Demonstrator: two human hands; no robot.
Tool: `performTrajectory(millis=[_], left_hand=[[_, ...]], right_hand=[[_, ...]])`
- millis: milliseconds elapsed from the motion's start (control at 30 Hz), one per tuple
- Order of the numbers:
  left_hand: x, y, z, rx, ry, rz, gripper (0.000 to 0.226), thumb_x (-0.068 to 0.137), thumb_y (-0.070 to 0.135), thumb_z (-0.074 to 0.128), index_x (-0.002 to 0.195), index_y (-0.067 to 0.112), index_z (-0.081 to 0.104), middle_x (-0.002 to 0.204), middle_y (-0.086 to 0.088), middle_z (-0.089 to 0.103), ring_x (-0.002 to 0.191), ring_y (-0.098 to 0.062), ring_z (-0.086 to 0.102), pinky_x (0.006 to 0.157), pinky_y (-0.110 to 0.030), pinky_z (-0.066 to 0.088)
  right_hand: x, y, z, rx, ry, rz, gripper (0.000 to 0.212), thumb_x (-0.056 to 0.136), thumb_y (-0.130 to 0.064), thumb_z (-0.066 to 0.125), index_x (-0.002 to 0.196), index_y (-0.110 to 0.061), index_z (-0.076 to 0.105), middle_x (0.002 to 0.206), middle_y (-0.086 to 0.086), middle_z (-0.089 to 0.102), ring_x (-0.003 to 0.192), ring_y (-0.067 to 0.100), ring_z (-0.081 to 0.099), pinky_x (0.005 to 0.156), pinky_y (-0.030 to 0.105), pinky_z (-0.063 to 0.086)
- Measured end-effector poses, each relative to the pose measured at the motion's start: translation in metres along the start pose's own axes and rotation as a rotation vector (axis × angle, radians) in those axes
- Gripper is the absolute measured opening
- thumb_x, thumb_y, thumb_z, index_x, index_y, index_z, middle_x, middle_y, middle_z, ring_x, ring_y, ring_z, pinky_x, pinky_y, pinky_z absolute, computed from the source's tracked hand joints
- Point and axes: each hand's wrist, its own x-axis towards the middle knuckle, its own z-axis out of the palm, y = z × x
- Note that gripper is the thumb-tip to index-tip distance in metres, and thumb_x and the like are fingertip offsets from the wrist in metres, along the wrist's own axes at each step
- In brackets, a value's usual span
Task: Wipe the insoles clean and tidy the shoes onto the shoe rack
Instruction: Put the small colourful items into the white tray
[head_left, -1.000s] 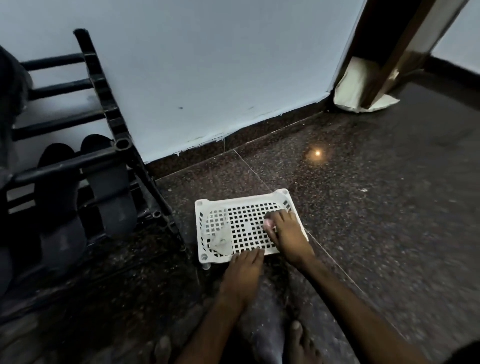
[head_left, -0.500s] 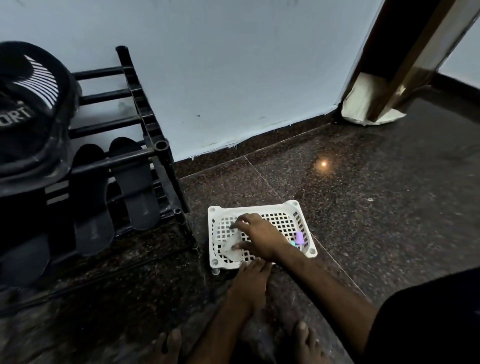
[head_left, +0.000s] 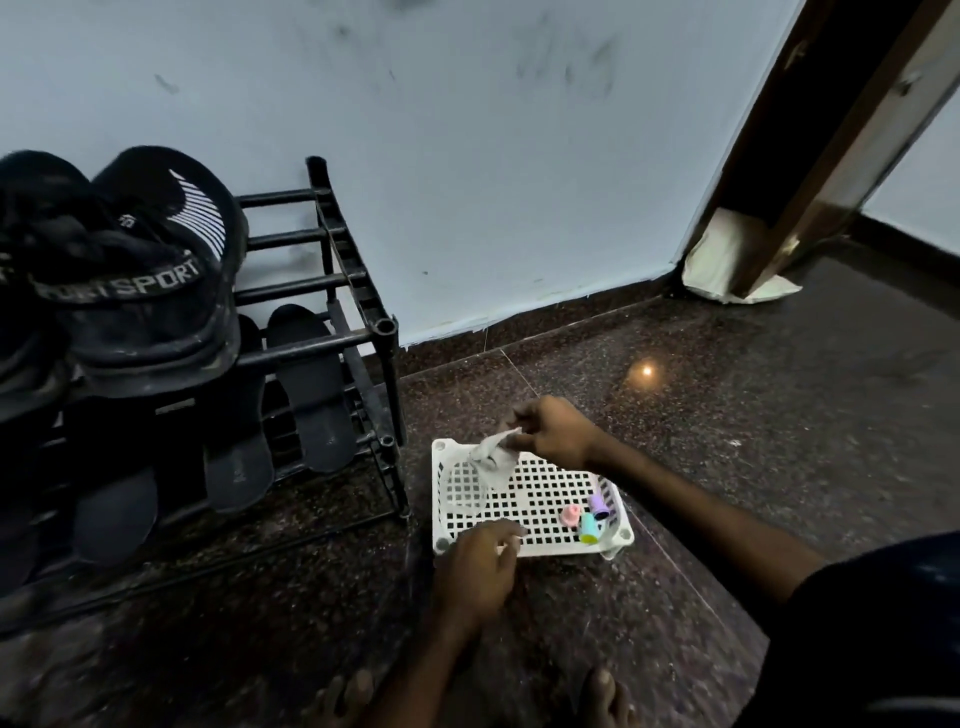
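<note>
Pinching a cloth (head_left: 493, 460), right hand (head_left: 558, 434) hovers over tray (head_left: 550, 493) beside rack (head_left: 358, 283); left hand (head_left: 478, 569) rests slack-fingered there.

The shoe rack (head_left: 358, 283), shoes (head_left: 150, 312) and insoles (head_left: 311, 395) are black, the basket (head_left: 545, 548) and cloth (head_left: 493, 460) are white, the floor (head_left: 727, 441) is dark and speckled.

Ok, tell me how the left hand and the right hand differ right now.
The right hand pinches a white cloth; the left hand holds nothing. The right hand hangs above the far rim of the white basket; the left hand rests low at its near edge. Both are bare and at the basket.
</note>
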Motion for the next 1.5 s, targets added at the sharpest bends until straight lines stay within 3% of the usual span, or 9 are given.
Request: performTrajectory(millis=[133, 233, 467, 733, 867, 1100, 1233, 1367, 1500], left_hand=[[0.020, 0.036, -0.036, -0.555, 0.466, -0.280, 0.028, 0.085, 0.035, 0.074, 0.105, 0.018, 0.065, 0.093, 0.004, 0.069, 0.086, -0.016, 0.066, 0.080, -0.040, 0.054], [0.045, 0.075, -0.072, -0.856, 0.228, -0.342, 0.053, 0.087, 0.034, 0.071, 0.134, 0.020, 0.052, 0.119, 0.002, 0.058, 0.106, -0.018, 0.062, 0.091, -0.043, 0.055], [0.056, 0.110, -0.115, -1.132, 0.166, -0.208, 0.015, 0.092, 0.009, 0.065, 0.106, 0.006, 0.069, 0.090, -0.011, 0.075, 0.071, -0.019, 0.070, 0.057, -0.030, 0.058], [0.052, 0.084, -0.113, -0.817, 0.337, -0.318, 0.017, 0.098, 0.012, 0.057, 0.106, 0.007, 0.071, 0.089, -0.008, 0.071, 0.080, -0.022, 0.066, 0.071, -0.041, 0.058], [0.042, 0.075, -0.101, -0.777, 0.300, -0.364, 0.020, 0.098, 0.013, 0.057, 0.109, 0.003, 0.071, 0.092, -0.012, 0.072, 0.082, -0.028, 0.069, 0.068, -0.044, 0.061], [0.007, 0.055, -0.075, -0.850, 0.256, -0.562, 0.023, 0.100, 0.016, 0.054, 0.113, 0.001, 0.065, 0.103, -0.015, 0.065, 0.096, -0.031, 0.063, 0.053, -0.033, 0.056], [-0.006, 0.045, -0.066, -0.987, 0.247, -0.720, 0.018, 0.100, 0.020, 0.054, 0.115, 0.013, 0.063, 0.110, -0.014, 0.066, 0.103, -0.032, 0.064, 0.056, -0.034, 0.055], [-0.014, 0.045, -0.062, -0.924, 0.239, -0.674, 0.020, 0.101, 0.016, 0.053, 0.114, 0.007, 0.065, 0.100, -0.013, 0.067, 0.083, -0.025, 0.064, 0.051, -0.026, 0.050], [-0.016, 0.040, -0.061, -0.748, 0.190, -0.561, 0.023, 0.099, 0.011, 0.054, 0.109, -0.004, 0.069, 0.104, -0.018, 0.071, 0.071, -0.021, 0.062, 0.044, -0.018, 0.044]], right_hand=[[-0.003, -0.032, -0.027, 0.042, -0.048, -0.029, 0.008, 0.086, -0.011, 0.073, 0.088, -0.018, 0.070, 0.091, 0.004, 0.075, 0.084, 0.017, 0.070, 0.084, 0.034, 0.056], [-0.003, -0.064, -0.053, 0.006, -0.128, -0.069, 0.006, 0.088, -0.011, 0.070, 0.089, -0.017, 0.070, 0.089, 0.002, 0.074, 0.080, 0.011, 0.068, 0.081, 0.032, 0.057], [-0.009, -0.130, -0.110, -0.212, -0.180, 0.005, 0.005, 0.091, -0.005, 0.063, 0.092, -0.007, 0.067, 0.090, 0.011, 0.074, 0.073, 0.016, 0.071, 0.056, 0.015, 0.048], [-0.023, -0.114, -0.046, -0.331, -0.200, 0.077, 0.022, 0.088, -0.024, 0.070, 0.103, -0.011, 0.062, 0.100, 0.003, 0.068, 0.092, 0.019, 0.064, 0.085, 0.034, 0.053], [-0.030, -0.084, -0.005, -0.246, 0.049, 0.007, 0.017, 0.083, -0.028, 0.077, 0.087, -0.016, 0.066, 0.082, -0.002, 0.068, 0.076, 0.014, 0.062, 0.071, 0.029, 0.050], [-0.064, -0.028, 0.077, 0.455, 0.338, 0.203, 0.030, 0.092, -0.022, 0.059, 0.063, -0.015, 0.061, 0.058, -0.006, 0.058, 0.059, 0.011, 0.050, 0.062, 0.034, 0.041], [-0.078, -0.025, 0.099, 1.045, 0.320, 0.544, 0.015, 0.095, -0.020, 0.055, 0.095, -0.013, 0.068, 0.089, 0.004, 0.070, 0.079, 0.018, 0.063, 0.061, 0.028, 0.050], [-0.093, -0.015, 0.118, 1.044, 0.223, 0.493, 0.029, 0.090, -0.044, 0.065, 0.100, -0.018, 0.070, 0.096, 0.001, 0.075, 0.084, 0.018, 0.069, 0.068, 0.033, 0.052], [-0.097, -0.011, 0.126, 1.010, 0.368, 0.428, 0.024, 0.084, -0.023, 0.076, 0.097, -0.004, 0.072, 0.101, 0.014, 0.075, 0.096, 0.030, 0.070, 0.094, 0.046, 0.055]])
